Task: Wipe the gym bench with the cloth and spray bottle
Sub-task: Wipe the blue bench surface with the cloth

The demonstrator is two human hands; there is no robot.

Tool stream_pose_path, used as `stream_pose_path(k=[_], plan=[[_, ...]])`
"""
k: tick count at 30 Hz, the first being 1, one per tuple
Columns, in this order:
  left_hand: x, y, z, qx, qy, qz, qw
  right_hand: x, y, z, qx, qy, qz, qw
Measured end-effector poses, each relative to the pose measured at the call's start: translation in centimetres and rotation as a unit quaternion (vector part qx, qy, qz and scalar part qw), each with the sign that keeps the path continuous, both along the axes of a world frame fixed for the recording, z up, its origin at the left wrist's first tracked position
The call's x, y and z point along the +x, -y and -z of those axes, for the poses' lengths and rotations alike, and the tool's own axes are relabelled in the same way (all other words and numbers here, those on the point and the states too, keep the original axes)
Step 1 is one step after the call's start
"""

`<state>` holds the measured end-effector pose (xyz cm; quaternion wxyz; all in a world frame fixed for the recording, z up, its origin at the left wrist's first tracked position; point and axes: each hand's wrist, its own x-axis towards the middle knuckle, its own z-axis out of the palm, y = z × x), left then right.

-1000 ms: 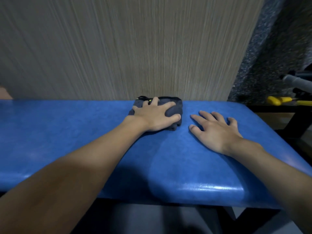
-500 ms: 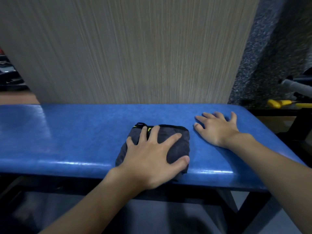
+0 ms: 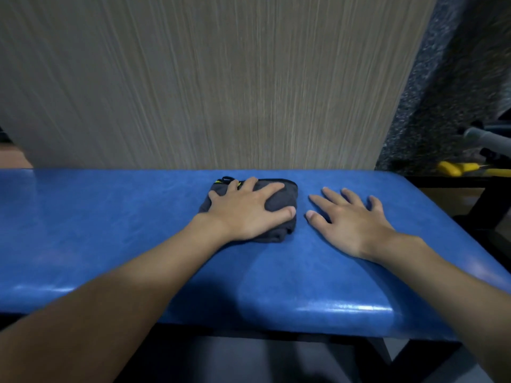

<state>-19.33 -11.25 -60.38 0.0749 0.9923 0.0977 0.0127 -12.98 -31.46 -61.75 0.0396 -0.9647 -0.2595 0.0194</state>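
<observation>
A blue padded gym bench (image 3: 110, 230) runs across the view from left to right. A folded dark grey cloth (image 3: 282, 200) with a yellow-marked tag lies near the bench's far edge. My left hand (image 3: 246, 214) presses flat on the cloth, fingers spread over it. My right hand (image 3: 351, 217) rests palm down on the bare pad just right of the cloth, fingers apart, holding nothing. No spray bottle shows in the view.
A wood-grain panel (image 3: 207, 78) stands right behind the bench. At the right are a dark speckled wall (image 3: 442, 92), a grey bar (image 3: 489, 139) and a yellow-handled object (image 3: 456, 168). The bench's black frame (image 3: 414, 360) shows below its right end.
My left hand has pushed the cloth from the bench's near edge back to the far edge. My right hand stays flat on the pad beside it.
</observation>
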Motion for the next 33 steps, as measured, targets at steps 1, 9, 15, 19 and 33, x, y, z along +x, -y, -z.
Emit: stream_pose_path(k=[1, 9, 15, 19, 33], plan=[[1.3, -0.5, -0.1, -0.001, 0.001, -0.005, 1.0, 0.0, 0.0, 0.1, 0.002, 0.003, -0.001, 1.0], [8.6, -2.5, -1.1, -0.014, -0.013, -0.043, 0.999, 0.4, 0.1, 0.2, 0.015, 0.001, -0.004, 1.0], [6.9, -2.2, -0.5, -0.015, -0.016, -0.034, 0.999, 0.3, 0.0, 0.1, 0.025, -0.009, -0.002, 1.0], [2.8, -1.1, -0.4, -0.005, -0.011, -0.016, 1.0, 0.0, 0.1, -0.2, 0.027, -0.01, -0.001, 1.0], [-12.3, 3.4, -0.3, 0.03, -0.011, 0.017, 0.999, -1.6, 0.4, -1.0, 0.026, 0.05, -0.007, 0.998]])
